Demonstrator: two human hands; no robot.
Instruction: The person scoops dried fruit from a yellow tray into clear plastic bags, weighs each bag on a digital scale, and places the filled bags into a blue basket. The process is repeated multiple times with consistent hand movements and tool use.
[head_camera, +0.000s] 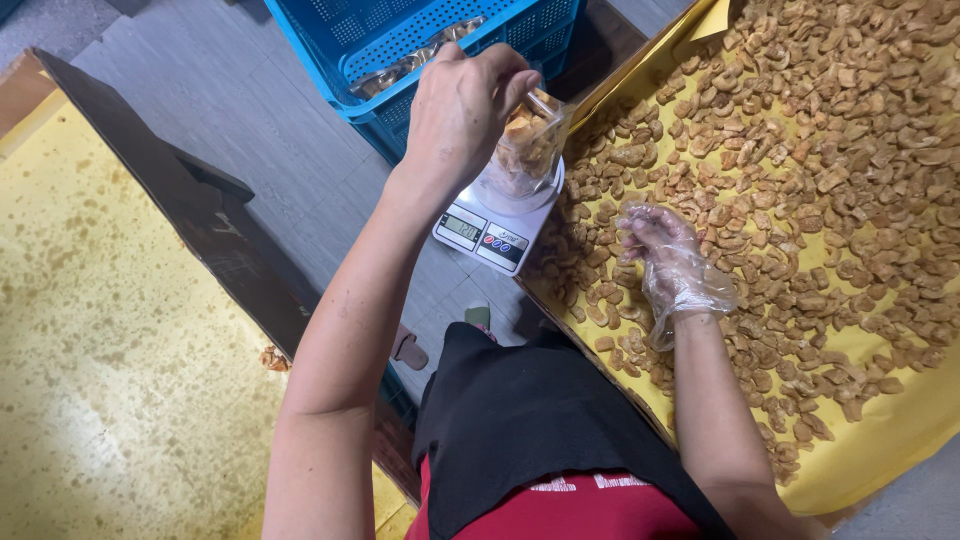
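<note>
The bare left hand (462, 105) pinches a small clear plastic bag of golden fried snacks (527, 145) at its top, over the white digital kitchen scale (493, 232). The right hand (668, 262) (in a thin clear glove) rests loosely open on loose fried pieces (800, 180).

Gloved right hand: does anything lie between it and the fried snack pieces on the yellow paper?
Nothing visible does. The right hand, in a clear plastic glove, rests directly on the snack pieces spread over the yellow paper. The left hand holds a clear bag over the white scale, off to the side.
</note>
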